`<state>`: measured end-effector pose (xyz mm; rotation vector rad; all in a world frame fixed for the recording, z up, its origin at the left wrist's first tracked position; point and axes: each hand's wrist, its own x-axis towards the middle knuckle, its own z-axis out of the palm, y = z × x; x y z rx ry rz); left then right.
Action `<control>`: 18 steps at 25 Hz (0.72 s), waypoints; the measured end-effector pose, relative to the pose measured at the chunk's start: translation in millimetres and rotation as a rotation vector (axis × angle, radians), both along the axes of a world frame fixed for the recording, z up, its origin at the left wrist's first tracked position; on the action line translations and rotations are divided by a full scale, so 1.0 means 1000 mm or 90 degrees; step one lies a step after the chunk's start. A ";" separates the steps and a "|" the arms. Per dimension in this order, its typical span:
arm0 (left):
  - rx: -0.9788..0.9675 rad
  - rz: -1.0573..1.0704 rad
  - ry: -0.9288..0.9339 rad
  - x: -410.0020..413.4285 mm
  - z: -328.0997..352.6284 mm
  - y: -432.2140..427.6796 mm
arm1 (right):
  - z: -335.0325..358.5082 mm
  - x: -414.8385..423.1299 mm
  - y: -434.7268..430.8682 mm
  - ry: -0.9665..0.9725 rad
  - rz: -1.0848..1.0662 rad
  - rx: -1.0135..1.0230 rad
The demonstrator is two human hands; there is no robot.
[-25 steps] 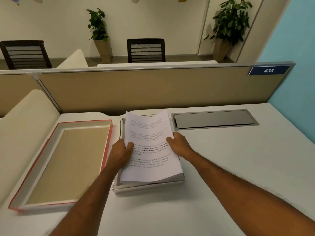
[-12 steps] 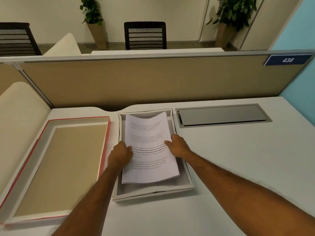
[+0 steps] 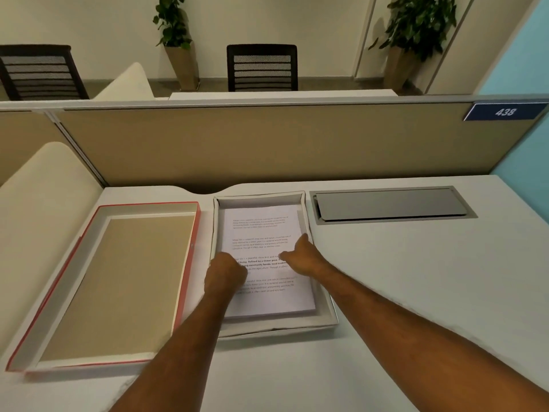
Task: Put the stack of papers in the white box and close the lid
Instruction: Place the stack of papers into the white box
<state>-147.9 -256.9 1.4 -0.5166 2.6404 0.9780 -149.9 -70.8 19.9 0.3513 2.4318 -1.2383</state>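
The stack of papers (image 3: 261, 230), printed text facing up, lies flat inside the shallow white box (image 3: 325, 321) at the middle of the desk. My left hand (image 3: 225, 273) is curled over the stack's left edge, its fingers hidden beneath the knuckles. My right hand (image 3: 303, 260) rests on the right part of the top sheet with thumb and fingers spread, gripping nothing. The lid (image 3: 118, 281), red on its outer edge and tan inside, lies upside down on the desk just left of the box.
A grey cable flap (image 3: 389, 205) is set into the desk right of the box. A tan partition (image 3: 267, 144) runs along the back and a cream side panel (image 3: 44, 203) stands at the left. Chairs and potted plants stand beyond the partition.
The stack, held tilted above the box a second ago, has come down and now lies flat inside it. My right hand has loosened and spread on the top sheet.
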 end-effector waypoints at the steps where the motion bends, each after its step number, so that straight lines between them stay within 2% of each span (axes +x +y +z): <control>1: 0.016 0.000 0.016 0.005 0.000 0.001 | 0.002 0.002 -0.002 0.041 0.016 0.011; 4: -0.003 -0.059 0.116 0.026 0.001 0.004 | 0.007 0.016 -0.008 0.161 0.044 0.084; 7: -0.130 -0.174 0.217 0.044 0.002 -0.004 | 0.006 0.038 -0.010 0.233 0.086 0.171; 12: -0.273 -0.230 0.175 0.074 -0.004 -0.051 | -0.011 0.079 -0.016 0.182 0.181 0.305; 18: -0.286 -0.128 0.079 0.130 -0.017 -0.115 | -0.020 0.122 -0.072 0.206 0.236 0.280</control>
